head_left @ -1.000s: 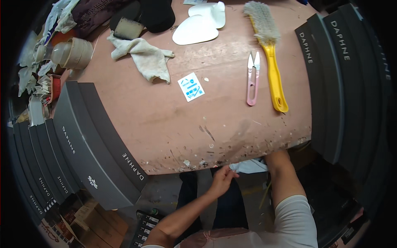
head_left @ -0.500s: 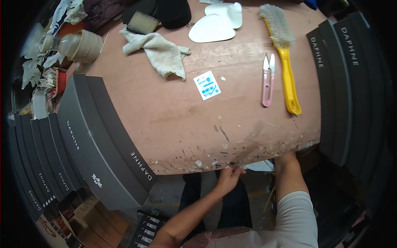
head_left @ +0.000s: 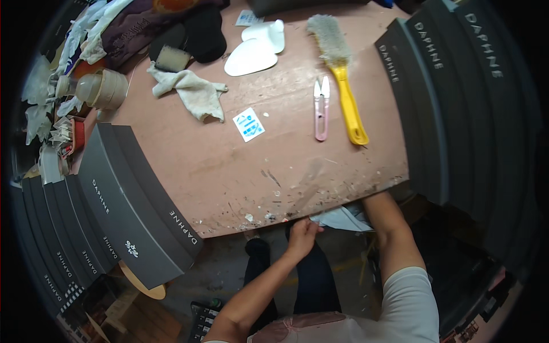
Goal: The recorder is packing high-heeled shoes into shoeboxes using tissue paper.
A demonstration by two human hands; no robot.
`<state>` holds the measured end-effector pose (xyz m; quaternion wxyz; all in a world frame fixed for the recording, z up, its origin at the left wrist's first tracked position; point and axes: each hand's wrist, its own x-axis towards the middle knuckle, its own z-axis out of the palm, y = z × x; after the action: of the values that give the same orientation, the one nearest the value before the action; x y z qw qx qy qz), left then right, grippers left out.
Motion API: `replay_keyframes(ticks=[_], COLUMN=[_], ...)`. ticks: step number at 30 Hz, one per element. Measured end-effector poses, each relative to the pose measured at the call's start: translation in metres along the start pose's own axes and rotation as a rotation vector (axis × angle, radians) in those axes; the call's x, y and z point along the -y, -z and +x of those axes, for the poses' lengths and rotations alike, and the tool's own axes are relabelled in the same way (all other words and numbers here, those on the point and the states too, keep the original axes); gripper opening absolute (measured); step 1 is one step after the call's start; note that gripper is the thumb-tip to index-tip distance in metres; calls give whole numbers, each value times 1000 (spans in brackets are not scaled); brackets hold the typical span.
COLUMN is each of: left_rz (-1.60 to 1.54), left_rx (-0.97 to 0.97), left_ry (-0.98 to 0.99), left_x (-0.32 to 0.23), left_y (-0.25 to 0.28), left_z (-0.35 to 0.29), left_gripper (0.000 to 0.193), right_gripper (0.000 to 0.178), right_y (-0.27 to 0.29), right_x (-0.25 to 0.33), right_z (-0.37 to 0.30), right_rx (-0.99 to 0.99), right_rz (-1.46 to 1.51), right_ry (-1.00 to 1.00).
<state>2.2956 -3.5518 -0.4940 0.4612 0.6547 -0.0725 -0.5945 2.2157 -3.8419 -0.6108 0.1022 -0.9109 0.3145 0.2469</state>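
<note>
At the near edge of the table (head_left: 194, 166), my left hand (head_left: 303, 235) has its fingers closed on the corner of a thin white sheet (head_left: 343, 219), paper or plastic; I cannot tell which. The sheet sticks out from below the edge, between my two arms. My right forearm (head_left: 392, 220) reaches under the tabletop, which hides that hand and its fingers. On the table beyond lie pink thread snips (head_left: 322, 111), a yellow-handled brush (head_left: 350, 106) with grey bristles and a small white packet (head_left: 249, 124) with blue print.
Dark grey boxes stand at the left (head_left: 128, 194) and the right (head_left: 423, 97). Further back are a crumpled cloth (head_left: 191, 91), a sponge (head_left: 172, 58), white rounded pads (head_left: 251, 57) and a black cap-like item (head_left: 206, 34). A red bin (head_left: 76, 137) sits at the far left.
My view has shifted, so the tabletop things appear further left. More of the white sheet shows below the edge. My right arm still reaches under the table.
</note>
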Motion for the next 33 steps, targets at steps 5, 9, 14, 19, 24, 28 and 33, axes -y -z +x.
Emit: replay_keyframes(ticks=[5,9,14,19,24,28,33], left_rz=[118,176,506,863,628,356,46], left_rx=[26,-42,-109,-72,-45,-103,-124], left_ry=[143,-90,-254,-455,-310,-245,-32], left_x=[-6,16,-3,21,3,9,13], left_y=[9,4,12,17,21,18,-1], left_z=[-8,-11,-12,-9,-1,7,16], left_gripper=[22,19,29,38,35,25,17], right_gripper=[34,34,34,34,34,34,34], right_y=[-26,-42,-53,-56,-45,-28,-3], right_x=[-14,-23,-32,-27,-31,-5,19], right_z=[21,21,31,36,31,19,-35], right_rx=[34,61,79,75,34,-42,-193], right_rz=[-28,-46,-54,-60,-62,-17,64], right_ry=[9,12,4,26,6,85,143])
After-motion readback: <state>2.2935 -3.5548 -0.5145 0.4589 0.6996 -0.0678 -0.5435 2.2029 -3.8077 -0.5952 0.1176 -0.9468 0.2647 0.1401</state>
